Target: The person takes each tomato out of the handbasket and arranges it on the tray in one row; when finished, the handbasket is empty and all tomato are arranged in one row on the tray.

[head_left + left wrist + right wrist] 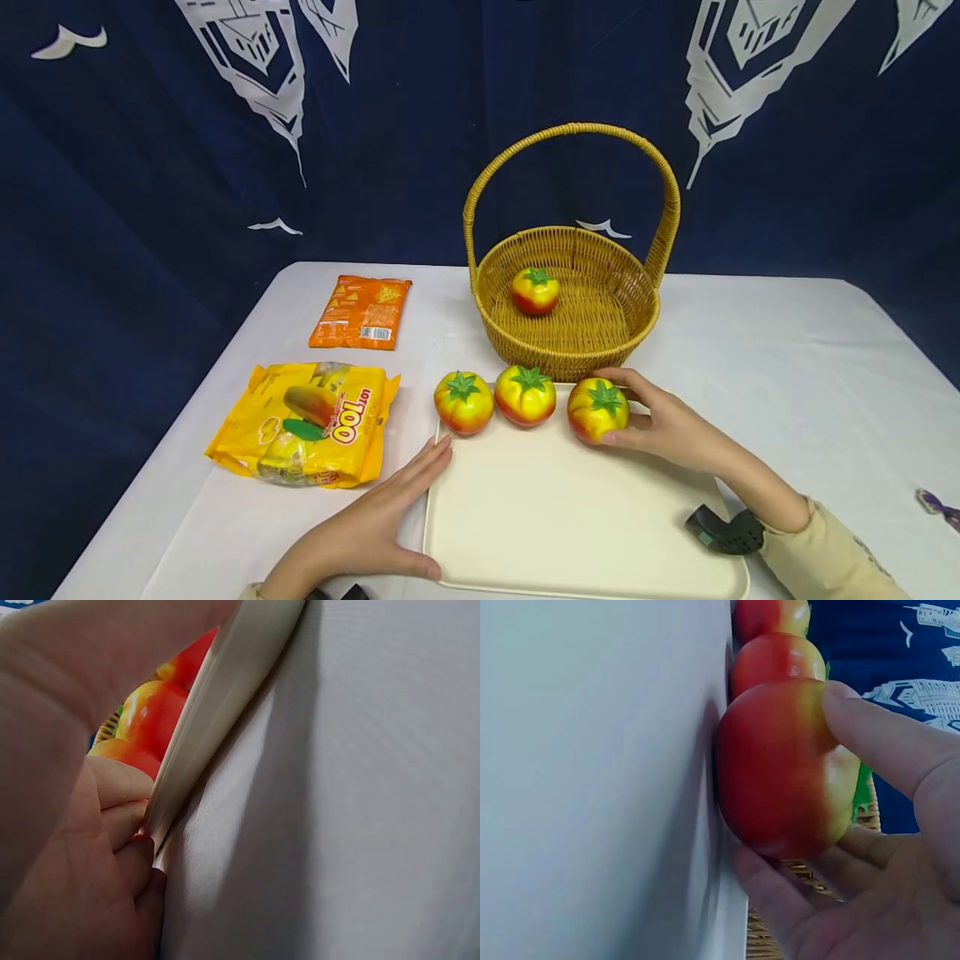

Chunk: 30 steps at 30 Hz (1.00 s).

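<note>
Head: the right hand point(663, 427) holds a tomato point(594, 414) at the far edge of the tray point(577, 517), by the basket point(570, 363). The left hand point(367, 523), spread wide, touches the tray along its left side.

Left wrist: fingers touch the tray.

Right wrist: thumb and fingers curl round the tomato; two more tomatoes point(780, 658) sit past it.

It looked like a staged recording corner: a navy curtain point(390, 175) with white prints hung right behind a white-covered tabletop point(795, 358).
</note>
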Motion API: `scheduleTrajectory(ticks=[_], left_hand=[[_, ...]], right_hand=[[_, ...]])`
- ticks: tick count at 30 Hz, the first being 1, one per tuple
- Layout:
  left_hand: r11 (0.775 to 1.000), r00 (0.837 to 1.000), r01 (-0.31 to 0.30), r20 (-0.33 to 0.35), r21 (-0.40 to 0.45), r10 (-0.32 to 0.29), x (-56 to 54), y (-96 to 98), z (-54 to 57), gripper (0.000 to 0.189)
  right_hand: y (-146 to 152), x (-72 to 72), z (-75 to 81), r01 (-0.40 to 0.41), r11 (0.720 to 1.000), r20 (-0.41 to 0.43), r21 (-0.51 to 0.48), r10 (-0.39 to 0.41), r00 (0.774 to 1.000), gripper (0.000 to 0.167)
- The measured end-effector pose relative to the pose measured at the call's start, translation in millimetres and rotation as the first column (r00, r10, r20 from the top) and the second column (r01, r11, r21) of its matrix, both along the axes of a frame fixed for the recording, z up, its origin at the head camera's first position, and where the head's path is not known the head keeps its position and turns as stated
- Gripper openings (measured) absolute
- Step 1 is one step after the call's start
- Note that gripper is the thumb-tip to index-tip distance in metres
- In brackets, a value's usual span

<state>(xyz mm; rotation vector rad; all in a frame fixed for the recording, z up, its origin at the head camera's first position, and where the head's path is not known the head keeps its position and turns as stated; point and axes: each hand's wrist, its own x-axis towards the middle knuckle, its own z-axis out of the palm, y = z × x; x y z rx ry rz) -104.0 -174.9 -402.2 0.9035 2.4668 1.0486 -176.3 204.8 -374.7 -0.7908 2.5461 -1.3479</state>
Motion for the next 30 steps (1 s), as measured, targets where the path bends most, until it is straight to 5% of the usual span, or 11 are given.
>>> scheduleTrajectory(ticks=[14,22,30], left_hand=[[1.0,1.0,-0.005,-0.001,-0.013,0.005,-1.0,0.5,1.8,0.114],[1.0,1.0,-0.007,0.007,-0.012,0.007,-0.9,0.7,2.5,0.114],[1.0,1.0,-0.007,0.014,0.0,0.007,0.0,0.2,1.5,0.113]], right_hand=[[4.1,-2.7,2.6,-0.017,0.999,0.02,-0.036,0.018,1.0,0.067],[5.1,-1.7,4.2,-0.029,1.0,-0.117,0.008,0.03,0.993,0.061],[8.4,1.0,12.0,-0.031,1.0,-0.095,0.003,0.031,0.995,0.057]])
